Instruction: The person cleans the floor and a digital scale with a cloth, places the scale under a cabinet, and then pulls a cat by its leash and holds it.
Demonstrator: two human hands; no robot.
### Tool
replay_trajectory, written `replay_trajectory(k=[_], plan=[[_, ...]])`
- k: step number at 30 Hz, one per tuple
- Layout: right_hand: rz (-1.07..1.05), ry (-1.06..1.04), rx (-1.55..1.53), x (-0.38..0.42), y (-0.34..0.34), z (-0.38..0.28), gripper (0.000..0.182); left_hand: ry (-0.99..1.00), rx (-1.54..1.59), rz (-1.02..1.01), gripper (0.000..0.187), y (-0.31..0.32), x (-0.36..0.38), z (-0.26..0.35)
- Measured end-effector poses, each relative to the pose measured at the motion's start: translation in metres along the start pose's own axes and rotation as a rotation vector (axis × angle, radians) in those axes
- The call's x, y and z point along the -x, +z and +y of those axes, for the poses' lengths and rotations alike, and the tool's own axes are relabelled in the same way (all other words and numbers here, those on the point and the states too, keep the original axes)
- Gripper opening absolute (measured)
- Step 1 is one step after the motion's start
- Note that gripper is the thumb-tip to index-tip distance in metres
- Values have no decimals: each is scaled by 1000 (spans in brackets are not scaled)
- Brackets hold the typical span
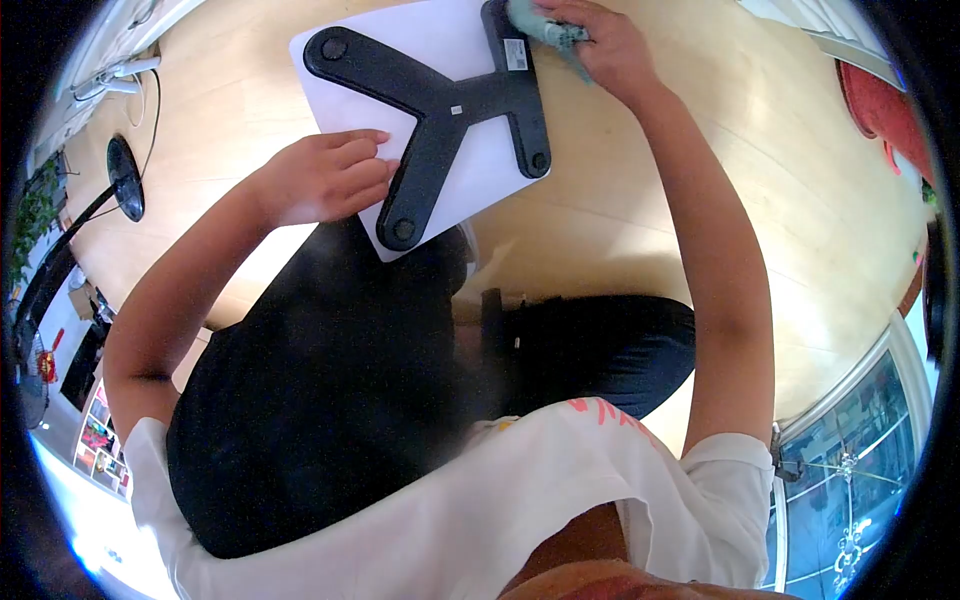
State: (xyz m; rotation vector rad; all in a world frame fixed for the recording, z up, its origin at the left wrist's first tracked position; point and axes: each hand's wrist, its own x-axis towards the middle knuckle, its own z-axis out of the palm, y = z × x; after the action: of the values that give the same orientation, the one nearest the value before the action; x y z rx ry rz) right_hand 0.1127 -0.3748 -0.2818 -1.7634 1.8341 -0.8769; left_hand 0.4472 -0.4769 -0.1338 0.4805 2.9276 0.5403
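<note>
A bathroom scale (385,90) shows its underside, a white plate with a black branching base and round feet at the ends of its arms. It tilts near my knee, its lower corner close to my black trousers. My left hand (325,178) grips the scale's left side, fingers curled over the white plate beside one black arm. A pale green cloth (545,25) is bunched in my right hand (610,50), pressed at the scale's top right end. Part of the cloth and that end of the scale are cut off by the frame's top edge.
I sit on a light wooden floor (800,170). A fan's round black base (125,178) and pole stand at the left, near a white power strip (125,70) with cords. Something red (885,115) lies at the right, and a glass-paned door (850,470) is lower right.
</note>
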Motion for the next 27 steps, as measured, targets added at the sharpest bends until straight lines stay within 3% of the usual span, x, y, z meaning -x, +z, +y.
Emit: replay_trajectory(k=[1,4,8,13,16,19,23,27], plan=[[-29,-16,81,3,-3,3,39,-5,-2,13,21,2,0,0],[100,16,-241,-2,-1,21,33,33,2,66,18,2,-2,-1],[110,-30,-873,-31,-8,-44,26,43,4,88,14,2,-6,-2],[39,-248,-922,-58,4,-131,31,42,-38,61,11,4,0,-2],[57,-338,-466,-57,6,-146,35,41,-65,53,9,4,1,-2],[213,-313,-118,-60,10,-133,40,42,-63,58,8,6,3,-3],[263,-297,-367,-58,11,-134,38,41,-32,36,14,2,0,-2],[165,-360,-357,-50,14,-150,39,36,-48,16,15,3,1,-2]])
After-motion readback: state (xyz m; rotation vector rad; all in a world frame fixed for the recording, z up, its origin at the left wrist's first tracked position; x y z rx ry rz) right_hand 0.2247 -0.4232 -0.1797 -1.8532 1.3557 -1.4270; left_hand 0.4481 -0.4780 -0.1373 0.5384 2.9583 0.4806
